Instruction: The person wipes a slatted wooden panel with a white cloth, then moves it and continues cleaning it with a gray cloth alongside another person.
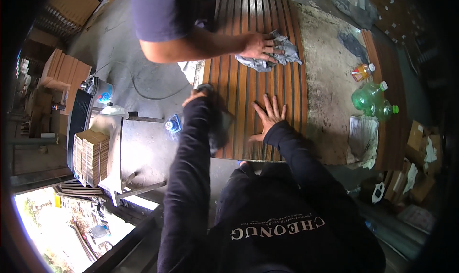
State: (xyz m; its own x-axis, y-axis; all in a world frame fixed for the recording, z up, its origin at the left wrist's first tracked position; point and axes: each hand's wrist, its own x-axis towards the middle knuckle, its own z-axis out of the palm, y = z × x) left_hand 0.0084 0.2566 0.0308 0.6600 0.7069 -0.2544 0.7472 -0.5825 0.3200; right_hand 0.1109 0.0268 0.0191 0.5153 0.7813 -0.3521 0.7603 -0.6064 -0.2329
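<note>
Black-sleeved, the right hand [269, 117] lies flat, fingers spread, on the ribbed wooden panel [248, 81], slats running away; left hand [196, 97] grips its near-left edge (grasp partly hidden).

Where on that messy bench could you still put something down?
The bare grey bench top between the ribbed wooden panel and the green bottles is free. The panel is crowded: right hand flat on it, left hand at its edge, a co-worker's hand pressing a grey rag.
</note>
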